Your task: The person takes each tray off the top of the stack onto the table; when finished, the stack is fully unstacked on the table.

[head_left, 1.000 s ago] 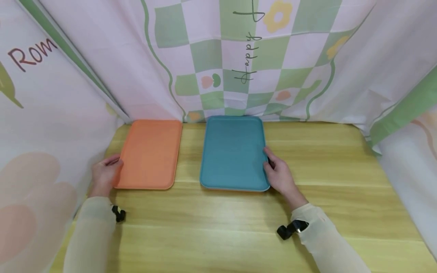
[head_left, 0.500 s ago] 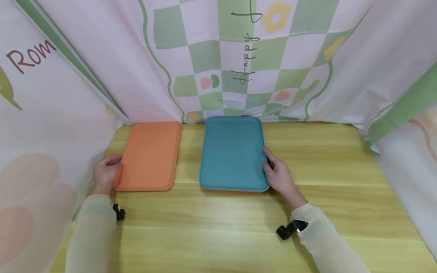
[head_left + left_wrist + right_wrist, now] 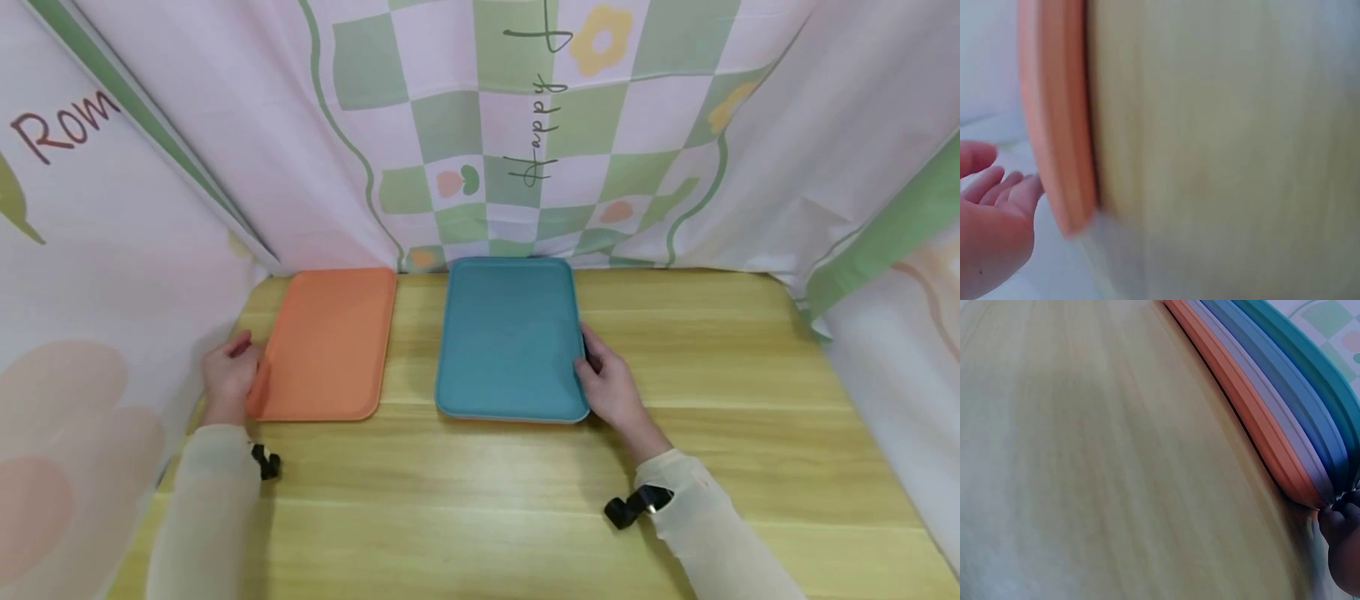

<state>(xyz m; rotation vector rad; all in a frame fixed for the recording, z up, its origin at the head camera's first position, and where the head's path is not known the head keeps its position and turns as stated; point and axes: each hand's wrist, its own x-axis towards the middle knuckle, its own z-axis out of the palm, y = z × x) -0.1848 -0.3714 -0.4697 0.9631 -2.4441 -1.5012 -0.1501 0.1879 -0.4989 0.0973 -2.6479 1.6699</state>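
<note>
The head view shows an orange tray [image 3: 326,346] lying flat on a wooden table [image 3: 450,517], on the person's left, and a stack of trays [image 3: 1300,403] near it, with a strip of bare wood between the two. A teal tray [image 3: 510,337] tops the stack; the right wrist view shows the layers under it, a blue tray [image 3: 1294,381], then a lavender tray [image 3: 1280,412], then a second orange tray [image 3: 1244,400] at the bottom, resting on the wood. The left hand [image 3: 231,375] is at the outer long side of the single orange tray, its fingers loosely bent and spread a little from the thumb, gripping nothing; in the left wrist view one fingertip meets the tray's edge, though whether it presses there I cannot tell. The right hand [image 3: 615,383] holds the stack by its right side, fingers bent against the edges and thumb at the teal rim; how far the fingers reach underneath is hidden. Each cream sleeve ends near a small black device, one at the left wrist [image 3: 267,462] and one at the right [image 3: 637,506]. Behind the trays hangs a cloth [image 3: 577,117] with green checks, flowers and handwriting.
</note>
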